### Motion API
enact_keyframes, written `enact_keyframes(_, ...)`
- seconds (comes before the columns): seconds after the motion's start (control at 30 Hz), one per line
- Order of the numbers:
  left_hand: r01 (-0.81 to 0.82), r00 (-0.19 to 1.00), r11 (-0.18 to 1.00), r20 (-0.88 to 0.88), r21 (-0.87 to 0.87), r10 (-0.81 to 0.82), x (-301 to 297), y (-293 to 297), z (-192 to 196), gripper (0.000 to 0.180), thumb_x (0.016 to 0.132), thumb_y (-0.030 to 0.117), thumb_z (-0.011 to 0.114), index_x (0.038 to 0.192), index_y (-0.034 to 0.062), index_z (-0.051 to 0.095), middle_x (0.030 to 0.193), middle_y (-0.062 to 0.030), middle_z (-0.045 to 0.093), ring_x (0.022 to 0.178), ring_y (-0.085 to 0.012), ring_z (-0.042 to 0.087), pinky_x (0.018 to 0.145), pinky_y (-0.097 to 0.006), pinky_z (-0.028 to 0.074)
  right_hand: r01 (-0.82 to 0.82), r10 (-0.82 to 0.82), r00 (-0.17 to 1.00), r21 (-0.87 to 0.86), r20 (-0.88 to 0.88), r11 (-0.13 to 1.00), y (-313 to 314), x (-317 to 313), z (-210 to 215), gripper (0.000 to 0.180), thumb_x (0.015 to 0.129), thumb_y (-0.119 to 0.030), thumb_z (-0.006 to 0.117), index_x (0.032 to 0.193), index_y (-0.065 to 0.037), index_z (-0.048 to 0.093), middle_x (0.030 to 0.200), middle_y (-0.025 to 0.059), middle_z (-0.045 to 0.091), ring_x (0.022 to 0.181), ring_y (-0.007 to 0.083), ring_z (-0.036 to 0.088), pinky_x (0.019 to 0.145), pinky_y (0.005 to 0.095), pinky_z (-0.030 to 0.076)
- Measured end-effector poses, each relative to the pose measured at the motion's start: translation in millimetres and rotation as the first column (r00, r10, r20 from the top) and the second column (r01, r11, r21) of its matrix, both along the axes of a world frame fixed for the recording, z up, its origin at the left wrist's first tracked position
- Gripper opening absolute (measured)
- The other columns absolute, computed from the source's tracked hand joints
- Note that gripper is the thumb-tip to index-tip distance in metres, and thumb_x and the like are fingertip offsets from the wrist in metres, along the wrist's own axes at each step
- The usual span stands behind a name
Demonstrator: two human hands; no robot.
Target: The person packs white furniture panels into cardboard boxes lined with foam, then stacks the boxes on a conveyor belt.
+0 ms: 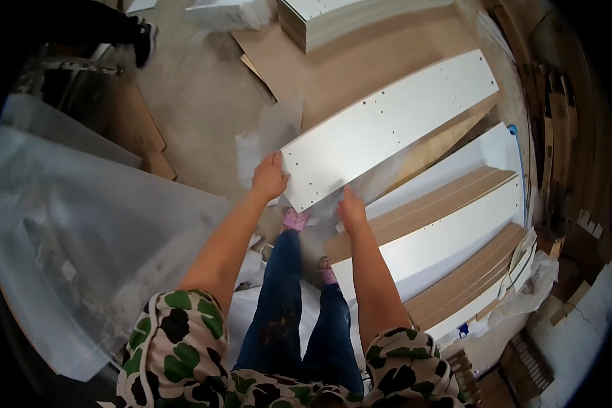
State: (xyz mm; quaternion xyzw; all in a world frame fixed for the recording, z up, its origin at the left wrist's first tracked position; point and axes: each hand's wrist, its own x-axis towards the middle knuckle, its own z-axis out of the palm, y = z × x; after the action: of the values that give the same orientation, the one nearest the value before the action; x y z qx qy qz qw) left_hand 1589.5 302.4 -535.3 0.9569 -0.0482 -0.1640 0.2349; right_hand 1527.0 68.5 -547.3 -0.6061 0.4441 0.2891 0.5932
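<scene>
Concrete floor (194, 112), with packing material spread about. Cloudy plastic sheeting (102, 197) draped on the left; brown sheet (360, 68) laid flat beyond the hands, a pile of boards (353, 22) stacked at its far side. To the right, brown-edged boards (442, 234) with white faces, bundled in rows. Between these, a long white panel (415, 109) is held aslant, near end above the floor by the pink shoes (295, 219), far end reaching over the brown sheet; whether that end is supported cannot be told. Panel judged stiff and fairly heavy for its length, the smooth face likely slippery, the corners easily chipped; best taken by both long edges, closer to the middle, so the far end is not left to drag. Left corner of the near end is pinched by the fingers of the left hand (270, 179). Right hand (352, 212) is set at the near long edge, forefinger extended; whether anything is gripped there cannot be told. Dark drilled holes (393, 132) are scattered across the face.
</scene>
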Motion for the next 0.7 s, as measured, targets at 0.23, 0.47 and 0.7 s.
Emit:
enact_keyframes(0.23,0.007,0.998,0.991,-0.061,-0.132,-0.015,-39,-39,5,0.058,0.075,0.023,0.066,0.122,-0.0028,0.044,0.101,-0.0226,0.058,0.091,-0.0362,0.056,0.079,-0.041,0.045,0.369,-0.368,0.928,0.015,-0.05,0.929,-33,0,-38,0.07,0.088,-0.053,0.043,0.127,0.005,0.039,0.118,0.0142,0.05,0.107,0.0252,0.049,0.09,0.0383,0.04)
enact_keyframes(0.47,-0.361,0.841,0.91,-0.494,-0.204,0.222,-51,-117,90,0.051,0.078,0.05,0.06,0.086,0.0,0.063,0.067,-0.0197,0.06,0.063,-0.0342,0.059,0.062,-0.039,0.047,0.662,-0.65,0.743,-0.324,0.16,0.676,-47,-32,82,0.07,0.09,-0.054,0.039,0.12,0.009,0.048,0.112,0.0128,0.054,0.099,0.021,0.049,0.089,0.0309,0.039)
enact_keyframes(0.7,-0.349,0.871,0.884,-0.456,-0.31,0.184,-161,-170,125,0.043,0.073,0.047,0.067,0.079,0.0042,0.065,0.068,-0.016,0.062,0.064,-0.0319,0.062,0.059,-0.037,0.048,0.738,-0.732,0.667,-0.259,0.139,0.624,-99,-165,112,0.068,0.09,-0.052,0.04,0.118,0.009,0.047,0.112,0.0114,0.053,0.097,0.0214,0.049,0.086,0.0311,0.04)
